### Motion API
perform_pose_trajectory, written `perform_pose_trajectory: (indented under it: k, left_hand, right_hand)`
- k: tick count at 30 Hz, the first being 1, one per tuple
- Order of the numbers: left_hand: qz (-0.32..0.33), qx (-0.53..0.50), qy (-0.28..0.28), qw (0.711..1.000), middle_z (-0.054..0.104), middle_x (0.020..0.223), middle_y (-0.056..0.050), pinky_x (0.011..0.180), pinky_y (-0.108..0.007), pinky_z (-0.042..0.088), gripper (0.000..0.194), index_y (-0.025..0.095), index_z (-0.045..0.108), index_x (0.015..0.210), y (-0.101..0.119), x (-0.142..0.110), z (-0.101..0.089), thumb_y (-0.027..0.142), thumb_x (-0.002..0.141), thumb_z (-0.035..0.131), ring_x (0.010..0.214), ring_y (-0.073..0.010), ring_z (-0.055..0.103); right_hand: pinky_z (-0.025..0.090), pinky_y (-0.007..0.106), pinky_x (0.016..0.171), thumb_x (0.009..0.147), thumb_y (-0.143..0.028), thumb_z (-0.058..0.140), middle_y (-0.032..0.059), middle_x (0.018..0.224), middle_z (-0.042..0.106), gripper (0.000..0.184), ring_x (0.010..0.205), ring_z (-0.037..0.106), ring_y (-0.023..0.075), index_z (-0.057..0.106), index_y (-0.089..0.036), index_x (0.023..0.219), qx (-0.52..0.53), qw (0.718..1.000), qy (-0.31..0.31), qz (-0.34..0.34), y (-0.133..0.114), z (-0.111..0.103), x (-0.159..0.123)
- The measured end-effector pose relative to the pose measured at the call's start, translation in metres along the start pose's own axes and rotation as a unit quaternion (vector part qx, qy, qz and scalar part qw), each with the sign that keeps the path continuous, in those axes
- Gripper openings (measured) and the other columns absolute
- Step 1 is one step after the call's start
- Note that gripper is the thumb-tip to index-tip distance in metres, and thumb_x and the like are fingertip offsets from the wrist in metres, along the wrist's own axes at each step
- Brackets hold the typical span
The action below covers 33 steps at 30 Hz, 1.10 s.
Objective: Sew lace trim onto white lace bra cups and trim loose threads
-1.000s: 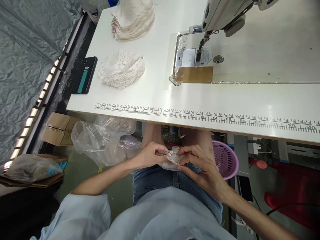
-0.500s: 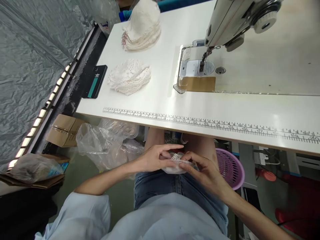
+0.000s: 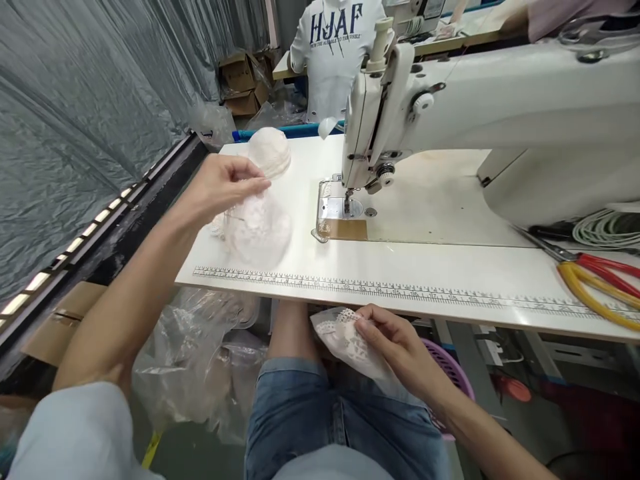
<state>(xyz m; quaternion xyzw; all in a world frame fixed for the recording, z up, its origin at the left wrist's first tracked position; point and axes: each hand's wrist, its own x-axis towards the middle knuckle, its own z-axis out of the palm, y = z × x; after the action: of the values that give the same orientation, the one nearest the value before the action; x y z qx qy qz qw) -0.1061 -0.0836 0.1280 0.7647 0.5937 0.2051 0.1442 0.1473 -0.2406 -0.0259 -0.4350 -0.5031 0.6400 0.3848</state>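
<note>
My left hand (image 3: pixel 223 181) is raised over the white table (image 3: pixel 400 267), fingers pinched on a white lace piece (image 3: pixel 257 227) that hangs blurred above the lace pile at the table's left. My right hand (image 3: pixel 387 337) stays below the table edge over my lap, closed on a small clear plastic bag of lace pieces (image 3: pixel 345 337). A stack of cream padded cups (image 3: pixel 270 152) sits further back on the table. The sewing machine (image 3: pixel 450 113) stands to the right of my left hand, its needle plate (image 3: pixel 343 208) bare.
Red and yellow handled scissors (image 3: pixel 590 270) lie at the table's right, by coiled cable (image 3: pixel 607 230). A printed ruler (image 3: pixel 400 290) runs along the front edge. Plastic bags (image 3: pixel 200 347) and a purple basket (image 3: pixel 450 373) sit under the table. Another person in a white shirt (image 3: pixel 333 47) stands behind.
My left hand left my lap and rose to the table's left side, taking hold of a lace piece. My right hand kept the bag. The camera tilted upward.
</note>
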Motion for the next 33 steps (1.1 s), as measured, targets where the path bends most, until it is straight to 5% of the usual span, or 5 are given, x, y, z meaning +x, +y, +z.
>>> perform_pose_trajectory:
  k: [4, 7, 12, 22, 33]
  left_hand:
    - [0.084, 0.114, 0.048, 0.989, 0.055, 0.124, -0.011, 0.094, -0.048, 0.038, 0.037, 0.017, 0.059, 0.118, 0.021, -0.028, 0.038, 0.035, 0.085, 0.057, 0.117, -0.0305, 0.046]
    - [0.177, -0.055, -0.147, 0.971, 0.05, 0.132, -0.009, 0.095, -0.041, 0.041, 0.054, 0.022, 0.046, 0.132, 0.043, -0.085, 0.083, 0.043, 0.084, 0.057, 0.119, -0.0255, 0.046]
    - [-0.024, -0.284, -0.309, 0.907, 0.065, 0.103, -0.006, 0.076, -0.027, 0.045, 0.056, 0.018, 0.059, 0.115, 0.054, -0.136, 0.127, 0.049, 0.07, 0.069, 0.093, -0.0208, 0.058]
    - [-0.179, -0.445, -0.381, 0.79, 0.055, 0.063, 0.002, 0.054, -0.018, 0.034, 0.02, 0.011, 0.064, 0.072, 0.037, -0.149, 0.148, 0.029, 0.066, 0.072, 0.057, -0.0069, 0.046]
    - [-0.16, -0.399, -0.388, 0.815, 0.058, 0.064, 0.001, 0.055, -0.018, 0.034, 0.02, 0.011, 0.069, 0.075, 0.031, -0.153, 0.156, 0.03, 0.067, 0.071, 0.06, -0.008, 0.048]
  right_hand:
    - [0.035, 0.023, 0.055, 0.089, -0.038, 0.05, -0.0002, 0.069, 0.052, 0.024, 0.061, 0.044, 0.0118, 0.06, -0.019, 0.079, -0.074, 0.996, 0.017, -0.04, -0.003, -0.005, -0.005]
    - [0.04, 0.024, 0.06, 0.089, -0.035, 0.051, 0.0021, 0.075, 0.059, 0.02, 0.068, 0.051, 0.0145, 0.064, -0.02, 0.081, -0.08, 0.995, 0.0, -0.054, -0.005, -0.006, -0.01]
    - [0.043, 0.024, 0.063, 0.086, -0.031, 0.057, 0.0011, 0.076, 0.06, 0.012, 0.07, 0.053, 0.014, 0.064, -0.022, 0.081, -0.045, 0.997, 0.016, -0.062, -0.002, -0.003, -0.018]
    - [0.042, 0.022, 0.061, 0.089, -0.029, 0.055, 0.0005, 0.084, 0.054, 0.009, 0.073, 0.048, 0.0115, 0.058, -0.023, 0.083, 0.057, 0.998, 0.003, 0.001, 0.017, -0.009, -0.03]
    - [0.034, 0.024, 0.052, 0.087, -0.036, 0.055, 0.0002, 0.07, 0.05, 0.019, 0.059, 0.041, 0.0109, 0.06, -0.019, 0.081, -0.039, 0.996, -0.079, 0.022, 0.021, -0.012, -0.025]
